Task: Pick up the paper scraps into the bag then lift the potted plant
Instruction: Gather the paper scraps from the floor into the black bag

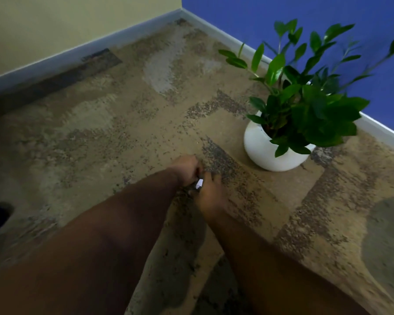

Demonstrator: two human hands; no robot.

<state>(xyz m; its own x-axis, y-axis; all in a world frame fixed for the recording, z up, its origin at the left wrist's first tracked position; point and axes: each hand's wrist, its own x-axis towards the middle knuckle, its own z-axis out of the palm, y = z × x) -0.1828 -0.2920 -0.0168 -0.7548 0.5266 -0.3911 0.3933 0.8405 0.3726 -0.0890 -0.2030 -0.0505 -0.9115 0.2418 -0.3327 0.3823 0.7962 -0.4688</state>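
The left hand (187,169) and right hand (210,196) meet low over the carpet (100,133), fingers closed around a small white paper scrap (199,184); no bag is visible. The potted plant (275,144) stands just beyond. Its glossy round pot probably handles heavy and slippery: cup both sides low.

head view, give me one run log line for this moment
hands: left hand and right hand together low over carpet | held: small white paper scrap between them | potted plant: untouched, upright | bag: not visible
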